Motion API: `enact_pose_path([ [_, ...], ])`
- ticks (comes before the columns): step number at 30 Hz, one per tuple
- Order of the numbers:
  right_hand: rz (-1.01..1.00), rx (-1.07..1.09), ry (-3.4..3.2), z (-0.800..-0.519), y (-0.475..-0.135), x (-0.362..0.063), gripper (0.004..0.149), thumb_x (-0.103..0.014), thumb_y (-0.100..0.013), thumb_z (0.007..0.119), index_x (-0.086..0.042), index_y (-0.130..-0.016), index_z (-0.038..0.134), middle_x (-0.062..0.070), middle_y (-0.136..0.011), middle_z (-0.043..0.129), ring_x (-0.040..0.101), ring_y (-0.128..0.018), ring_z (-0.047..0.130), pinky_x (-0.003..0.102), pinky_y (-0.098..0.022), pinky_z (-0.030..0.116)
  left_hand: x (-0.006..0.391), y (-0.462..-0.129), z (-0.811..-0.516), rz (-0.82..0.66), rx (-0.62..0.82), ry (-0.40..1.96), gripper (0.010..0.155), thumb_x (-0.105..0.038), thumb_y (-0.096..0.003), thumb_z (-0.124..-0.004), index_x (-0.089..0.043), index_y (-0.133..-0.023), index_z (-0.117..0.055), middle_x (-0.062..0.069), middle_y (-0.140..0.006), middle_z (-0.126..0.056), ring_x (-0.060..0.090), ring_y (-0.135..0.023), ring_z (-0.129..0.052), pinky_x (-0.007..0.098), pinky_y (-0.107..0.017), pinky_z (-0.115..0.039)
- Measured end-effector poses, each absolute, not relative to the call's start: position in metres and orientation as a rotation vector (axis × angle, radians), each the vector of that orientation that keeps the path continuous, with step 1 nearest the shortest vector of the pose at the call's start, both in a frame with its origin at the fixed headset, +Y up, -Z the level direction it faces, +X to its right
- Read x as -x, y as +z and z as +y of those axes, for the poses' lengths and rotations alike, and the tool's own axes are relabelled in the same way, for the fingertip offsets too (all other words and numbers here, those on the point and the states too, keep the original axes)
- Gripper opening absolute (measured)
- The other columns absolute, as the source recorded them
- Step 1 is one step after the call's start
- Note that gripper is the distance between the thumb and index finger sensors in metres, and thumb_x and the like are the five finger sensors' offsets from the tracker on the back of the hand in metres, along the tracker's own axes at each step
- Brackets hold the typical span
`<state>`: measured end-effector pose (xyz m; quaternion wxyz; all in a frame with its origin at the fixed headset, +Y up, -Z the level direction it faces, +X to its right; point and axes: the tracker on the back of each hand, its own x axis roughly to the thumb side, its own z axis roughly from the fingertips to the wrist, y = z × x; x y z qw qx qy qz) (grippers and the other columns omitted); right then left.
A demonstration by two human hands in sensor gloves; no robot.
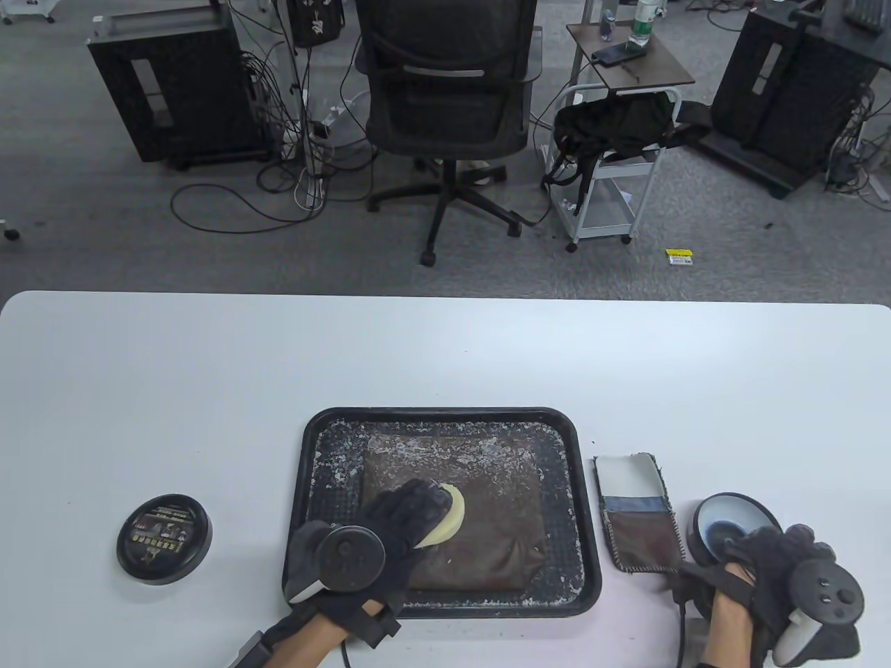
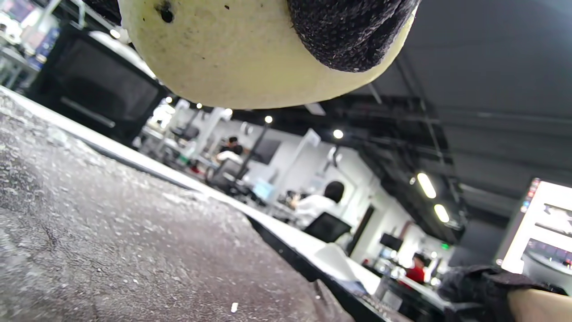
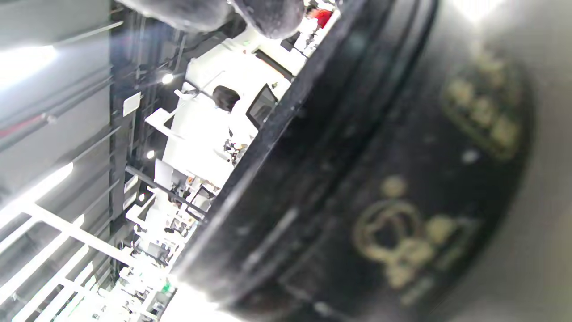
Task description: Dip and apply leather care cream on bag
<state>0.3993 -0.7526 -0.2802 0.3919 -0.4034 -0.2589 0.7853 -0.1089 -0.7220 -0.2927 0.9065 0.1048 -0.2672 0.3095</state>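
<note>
Over the black rectangular plastic tray (image 1: 557, 431), the left hand (image 1: 390, 525) gripped a round pale-yellow foam sponge (image 1: 451, 518), fingers curled over its top; in the left wrist view the sponge (image 2: 250, 58) hung just above the leather rather than pressing on it. The right hand (image 1: 779, 563) clasped the open round black tin of care cream (image 1: 731, 522) at the near right of the white surface (image 1: 445, 348). Beneath the sponge lay the flat dark-brown leather bag (image 1: 480, 487), its far half flecked with whitish cream and its near half largely bare. Dipping therefore looked done and spreading roughly half finished. A small patchwork leather pouch (image 1: 637, 515) lay between tray and tin; the tin's black printed lid (image 1: 163, 539) sat well left.
</note>
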Motion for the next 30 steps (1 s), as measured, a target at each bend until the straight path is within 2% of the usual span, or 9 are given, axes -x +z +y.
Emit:
enact_pose_path([
  [2,-0.685,0.974,2.101,-0.743,-0.283,-0.393,0.065,-0.032,-0.050,0.066,0.002,-0.104,0.057,0.026,-0.107,0.026,0.052,-0.095,0.038,0.070,-0.066,0.034,0.109,-0.293,-0.722,-0.549,-0.216,0.639,0.059,-0.035,-0.0411,-0.080,-0.032,-0.098,-0.065,-0.001,-0.107,-0.069,0.030,-0.100,-0.073,0.059,-0.069,-0.062],
  [6,-0.738,0.871,2.306,-0.721,-0.287,-0.377,0.065,-0.034,-0.050,0.068,0.002,-0.104,0.059,0.025,-0.108,0.031,0.054,-0.095,0.040,0.071,-0.066,0.035,0.110,-0.294,-0.722,-0.545,-0.214,0.641,0.059,-0.035,-0.0412,-0.080,-0.032,-0.098,-0.065,-0.001,-0.107,-0.069,0.030,-0.100,-0.073,0.059,-0.069,-0.062],
  [12,-0.803,0.569,2.468,-0.694,-0.291,-0.338,0.061,-0.035,-0.048,0.076,-0.001,-0.099,0.071,0.023,-0.107,0.052,0.052,-0.093,0.058,0.071,-0.066,0.044,0.110,-0.294,-0.723,-0.542,-0.215,0.636,0.059,-0.035,-0.0411,-0.080,-0.032,-0.098,-0.065,-0.002,-0.107,-0.069,0.030,-0.100,-0.073,0.059,-0.069,-0.062],
  [15,-0.782,0.378,2.513,-0.686,-0.293,-0.315,0.054,-0.035,-0.046,0.081,-0.005,-0.091,0.085,0.020,-0.101,0.072,0.048,-0.086,0.078,0.067,-0.063,0.060,0.110,-0.295,-0.723,-0.537,-0.215,0.636,0.059,-0.035,-0.0410,-0.080,-0.032,-0.098,-0.065,-0.001,-0.107,-0.069,0.030,-0.100,-0.073,0.059,-0.069,-0.062],
  [19,-0.735,0.124,2.597,-0.678,-0.295,-0.282,0.044,-0.038,-0.043,0.086,-0.014,-0.080,0.095,0.012,-0.089,0.091,0.036,-0.072,0.097,0.056,-0.056,0.079,0.111,-0.295,-0.724,-0.528,-0.207,0.636,0.059,-0.035,-0.0411,-0.080,-0.032,-0.098,-0.065,-0.001,-0.107,-0.069,0.030,-0.100,-0.073,0.059,-0.069,-0.062],
  [22,-0.628,-0.082,2.598,-0.678,-0.297,-0.256,0.039,-0.035,-0.041,0.089,-0.016,-0.072,0.101,0.011,-0.080,0.099,0.029,-0.058,0.104,0.051,-0.048,0.086,0.112,-0.296,-0.725,-0.523,-0.201,0.640,0.059,-0.035,-0.0411,-0.080,-0.032,-0.098,-0.065,-0.002,-0.107,-0.069,0.029,-0.100,-0.073,0.059,-0.069,-0.062],
  [23,-0.546,-0.210,2.601,-0.679,-0.300,-0.246,0.039,-0.034,-0.040,0.090,-0.014,-0.072,0.101,0.012,-0.078,0.099,0.027,-0.054,0.105,0.050,-0.046,0.087,0.112,-0.296,-0.725,-0.522,-0.200,0.641,0.059,-0.035,-0.0411,-0.080,-0.032,-0.098,-0.065,-0.002,-0.107,-0.069,0.030,-0.100,-0.073,0.059,-0.069,-0.062],
  [25,-0.373,-0.326,2.662,-0.687,-0.302,-0.224,0.038,-0.033,-0.039,0.091,-0.014,-0.070,0.103,0.013,-0.077,0.101,0.023,-0.048,0.106,0.048,-0.043,0.088,0.112,-0.296,-0.726,-0.520,-0.199,0.641,0.059,-0.035,-0.0411,-0.080,-0.032,-0.098,-0.065,-0.002,-0.107,-0.069,0.029,-0.100,-0.073,0.059,-0.069,-0.062],
  [30,-0.097,-0.500,2.772,-0.705,-0.307,-0.190,0.037,-0.032,-0.038,0.092,-0.014,-0.069,0.104,0.013,-0.075,0.102,0.019,-0.042,0.107,0.046,-0.041,0.090,0.112,-0.297,-0.726,-0.516,-0.195,0.639,0.059,-0.035,-0.0411,-0.080,-0.032,-0.098,-0.065,-0.002,-0.107,-0.069,0.030,-0.100,-0.073,0.059,-0.069,-0.062],
])
